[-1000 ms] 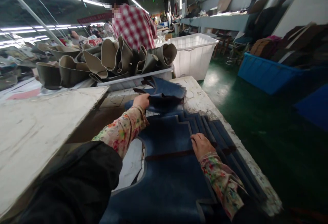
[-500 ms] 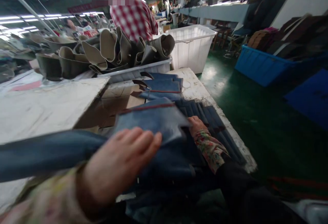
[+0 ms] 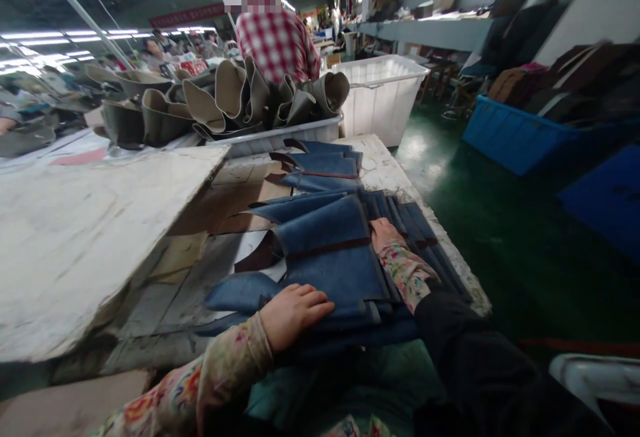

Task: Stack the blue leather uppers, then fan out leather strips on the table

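Note:
Several dark blue cut leather pieces [image 3: 330, 250] with brown edges lie fanned out along the worn white worktable [image 3: 385, 170]. My left hand [image 3: 293, 312] lies flat on the nearest blue piece, fingers stretched out toward the right. My right hand [image 3: 383, 232] rests at the right edge of the top piece, beside a row of overlapping blue strips [image 3: 410, 224]; its fingers are curled down on the leather. Further blue pieces [image 3: 320, 164] lie at the far end of the table.
A large pale board [image 3: 85, 224] slopes at the left. Behind it a tray holds several curled grey-beige leather pieces [image 3: 235, 100]. A person in a red checked shirt [image 3: 277, 44] stands beyond. A white bin [image 3: 383, 94] and a blue bin [image 3: 515, 137] stand on the green floor at right.
My left hand brought a blue piece from the far pile back toward me and laid it flat on the near stack. My right hand stayed on the stack's right edge.

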`<state>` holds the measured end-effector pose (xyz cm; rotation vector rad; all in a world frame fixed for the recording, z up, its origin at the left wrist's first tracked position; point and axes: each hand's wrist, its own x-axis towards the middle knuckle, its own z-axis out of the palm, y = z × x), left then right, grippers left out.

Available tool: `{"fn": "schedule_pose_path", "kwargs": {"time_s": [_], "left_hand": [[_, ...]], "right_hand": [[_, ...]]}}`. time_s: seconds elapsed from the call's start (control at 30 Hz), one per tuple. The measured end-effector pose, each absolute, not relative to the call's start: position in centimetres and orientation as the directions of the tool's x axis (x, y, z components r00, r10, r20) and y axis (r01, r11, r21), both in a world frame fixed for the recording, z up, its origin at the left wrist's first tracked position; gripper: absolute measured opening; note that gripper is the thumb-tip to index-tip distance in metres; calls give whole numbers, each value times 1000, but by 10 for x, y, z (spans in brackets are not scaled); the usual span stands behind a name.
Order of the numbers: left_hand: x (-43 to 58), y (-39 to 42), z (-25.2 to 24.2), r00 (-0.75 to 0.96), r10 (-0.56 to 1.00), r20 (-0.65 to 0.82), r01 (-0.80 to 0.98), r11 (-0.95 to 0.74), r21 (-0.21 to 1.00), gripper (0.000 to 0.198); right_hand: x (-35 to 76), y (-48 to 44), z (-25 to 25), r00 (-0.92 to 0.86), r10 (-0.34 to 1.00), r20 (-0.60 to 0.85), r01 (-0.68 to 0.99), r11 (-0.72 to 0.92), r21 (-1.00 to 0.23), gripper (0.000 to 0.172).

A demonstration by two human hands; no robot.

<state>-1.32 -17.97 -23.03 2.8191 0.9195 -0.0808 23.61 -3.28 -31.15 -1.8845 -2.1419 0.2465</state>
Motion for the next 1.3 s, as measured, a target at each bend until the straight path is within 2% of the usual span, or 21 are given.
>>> {"fn": "schedule_pose_path", "kwargs": {"time_s": [0.1, 0.17, 0.23, 0.27, 0.33, 0.37, 0.43, 0.5, 0.57, 0.63, 0.7, 0.77, 0.83, 0.9, 1.0, 1.07, 1.1, 1.2, 1.23, 1.3], "left_hand": [[-12, -178, -223, 763, 621, -178, 645, -722, 249, 31], [-14, -170, -208, 770, 589, -245, 637, -699, 325, 37], [-21, -151, -191, 741, 596, -308, 671, -650, 356, 44], [-28, -138, -184, 698, 639, -324, 716, -611, 336, 43], [-47, -106, -179, 536, 802, -265, 843, -492, 216, 42], [-57, -90, -182, 445, 866, -229, 895, -424, 138, 46], [-78, -63, -199, 308, 914, -264, 950, -310, 32, 55], [-91, -46, -223, 239, 928, -287, 970, -239, 34, 52], [-96, -41, -241, 197, 943, -269, 980, -185, 66, 39], [-93, -44, -245, 171, 968, -181, 984, -160, 74, 29], [-89, -51, -234, 204, 979, -3, 979, -204, 33, 28], [-87, -58, -217, 251, 944, 214, 968, -241, -72, 30], [-89, -63, -205, 282, 906, 315, 953, -227, -199, 34], [-93, -65, -205, 277, 931, 236, 934, -203, -293, 36], [-99, -62, -215, 143, 974, -177, 915, -198, -351, 37], [-97, -56, -218, 71, 938, -341, 916, -197, -350, 36], [-93, -52, -215, 83, 939, -333, 916, -203, -346, 34], [-72, -34, -195, 202, 967, -153, 909, -243, -338, 30], [-64, -27, -186, 202, 970, -135, 912, -236, -334, 29], [-53, -13, -168, 123, 972, -199, 929, -184, -321, 30]], "right_hand": [[237, -34, -311, -107, 988, 112, 944, 136, -301, 33], [235, -36, -310, -112, 985, 129, 944, 146, -297, 40], [232, -39, -310, -116, 982, 147, 944, 155, -290, 40], [231, -40, -310, -116, 981, 155, 945, 157, -286, 38], [228, -43, -310, -109, 979, 171, 947, 155, -282, 38], [227, -43, -311, -107, 978, 178, 947, 155, -282, 37], [227, -44, -312, -109, 976, 189, 945, 161, -285, 36], [227, -43, -313, -113, 974, 197, 942, 168, -289, 35], [228, -42, -314, -113, 973, 200, 941, 170, -294, 34], [229, -41, -316, -114, 973, 199, 939, 171, -298, 33], [230, -39, -317, -118, 974, 196, 937, 174, -302, 32], [230, -39, -318, -120, 974, 192, 936, 176, -306, 32], [230, -38, -319, -120, 975, 188, 935, 174, -309, 34], [230, -38, -318, -117, 976, 182, 936, 170, -310, 36], [230, -37, -318, -117, 978, 171, 937, 166, -309, 38], [230, -37, -318, -124, 979, 164, 937, 170, -307, 37], [230, -37, -318, -128, 978, 162, 937, 173, -305, 36], [229, -37, -317, -138, 977, 164, 936, 183, -300, 34], [229, -38, -316, -139, 976, 166, 936, 184, -300, 33], [229, -39, -314, -138, 976, 168, 936, 184, -301, 32]]}}
